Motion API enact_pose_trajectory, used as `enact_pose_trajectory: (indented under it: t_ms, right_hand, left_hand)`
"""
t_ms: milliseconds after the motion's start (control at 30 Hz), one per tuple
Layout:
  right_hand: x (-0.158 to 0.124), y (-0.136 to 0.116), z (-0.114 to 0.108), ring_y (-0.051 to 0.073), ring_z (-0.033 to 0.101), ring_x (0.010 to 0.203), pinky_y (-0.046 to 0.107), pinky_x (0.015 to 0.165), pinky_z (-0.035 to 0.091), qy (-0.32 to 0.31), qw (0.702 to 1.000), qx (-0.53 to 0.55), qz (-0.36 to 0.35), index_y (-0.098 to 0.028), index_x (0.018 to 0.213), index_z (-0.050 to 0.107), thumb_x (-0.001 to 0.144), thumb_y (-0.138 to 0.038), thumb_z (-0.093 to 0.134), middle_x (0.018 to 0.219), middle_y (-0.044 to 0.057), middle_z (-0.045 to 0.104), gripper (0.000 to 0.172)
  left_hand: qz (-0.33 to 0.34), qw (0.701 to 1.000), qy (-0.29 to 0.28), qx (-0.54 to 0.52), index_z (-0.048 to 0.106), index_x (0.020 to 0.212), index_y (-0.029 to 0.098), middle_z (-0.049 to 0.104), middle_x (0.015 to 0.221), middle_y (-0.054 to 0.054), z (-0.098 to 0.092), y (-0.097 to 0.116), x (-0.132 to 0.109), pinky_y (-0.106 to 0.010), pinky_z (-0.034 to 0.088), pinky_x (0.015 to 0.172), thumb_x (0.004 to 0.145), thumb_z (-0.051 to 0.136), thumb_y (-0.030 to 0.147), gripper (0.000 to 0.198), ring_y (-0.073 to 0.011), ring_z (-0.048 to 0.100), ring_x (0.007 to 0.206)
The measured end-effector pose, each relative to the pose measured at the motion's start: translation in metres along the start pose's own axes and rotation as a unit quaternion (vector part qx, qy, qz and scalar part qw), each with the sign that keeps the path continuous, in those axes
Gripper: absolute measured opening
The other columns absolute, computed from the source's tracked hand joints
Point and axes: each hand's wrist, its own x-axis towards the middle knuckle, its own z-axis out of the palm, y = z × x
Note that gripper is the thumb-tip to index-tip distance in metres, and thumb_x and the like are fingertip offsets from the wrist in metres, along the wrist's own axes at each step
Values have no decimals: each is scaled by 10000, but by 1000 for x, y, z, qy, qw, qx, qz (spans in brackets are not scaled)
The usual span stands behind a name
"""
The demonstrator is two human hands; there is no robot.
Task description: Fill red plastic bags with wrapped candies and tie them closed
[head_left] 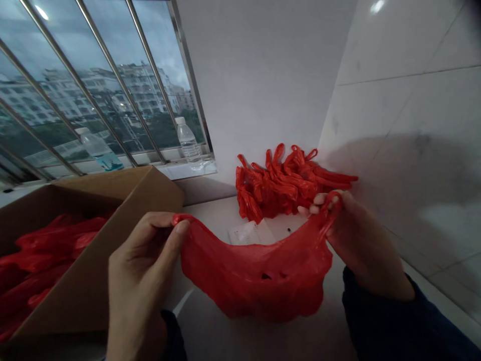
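A red plastic bag (255, 281) hangs spread between my two hands over the white surface. My left hand (145, 276) pinches its left corner between thumb and forefinger. On the other side, my right hand (349, 230) has its fingers curled round the gathered right end of the bag. The upper edge sags in a curve, and a few small dark shapes show through the thin film near the middle. Beyond the bag, a row of bunched red plastic bags (278, 185) with loops pointing up lies against the wall.
A cardboard box (150, 200) holding red bags (48, 255) stands at the left. Two clear bottles, one upright (189, 145) and one tilted (98, 149), are by the barred window. A printed paper (251, 233) lies behind the held bag. A tiled wall (432, 150) bounds the right.
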Motion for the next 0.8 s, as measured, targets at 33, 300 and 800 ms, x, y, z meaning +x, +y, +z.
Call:
enact_pose_trajectory:
  t_ms: [33,300,800]
  right_hand:
    - [1,3,0,192,696,916,438,944,550,4,1000,6,10,-328,892,707,976,-376,536,1014,-20,707,196]
    - [-3,9,12,262,575,1258,495,1081,467,-11,999,-35,-22,-373,1263,590,924,-318,613,1435,5,543,345]
    - [2,22,19,198,639,1115,488,1054,504,0,997,-74,-27,-371,1271,557,914,-253,632,1380,-2,543,384]
  left_hand:
    - [4,1000,-22,-14,676,846,220,639,835,-8,0,-5,4,-215,445,500,810,727,424,213,-143,572,685]
    - [48,995,-82,-34,651,1257,322,621,1254,-33,4,-22,18,-307,573,875,840,716,371,424,-237,624,1090]
    - [44,856,-510,71,217,1564,335,246,1633,-77,30,-56,8,-546,248,1200,751,802,456,1009,-337,257,1484]
